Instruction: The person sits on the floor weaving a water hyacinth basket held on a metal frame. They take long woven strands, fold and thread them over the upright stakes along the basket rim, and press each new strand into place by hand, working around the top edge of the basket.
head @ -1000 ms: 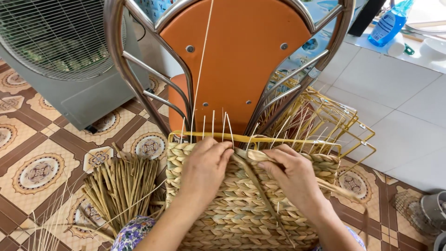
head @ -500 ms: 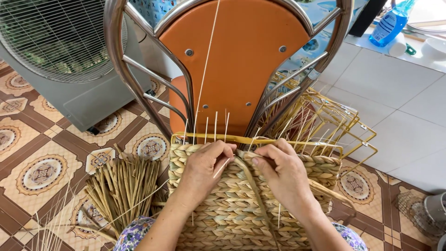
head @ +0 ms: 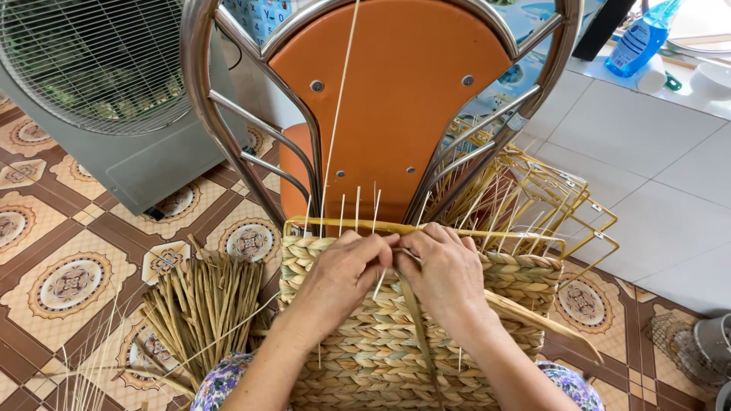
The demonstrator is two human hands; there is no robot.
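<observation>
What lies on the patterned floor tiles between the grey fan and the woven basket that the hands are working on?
In the head view, a bundle of dried straw stalks lies on the tiles between the fan and the woven basket.

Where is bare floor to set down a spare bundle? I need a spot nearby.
Free: white floor tiles right of the yellow wire frames. Crowded: dried reed bundle left of the woven straw basket, where left hand and right hand meet.
</observation>
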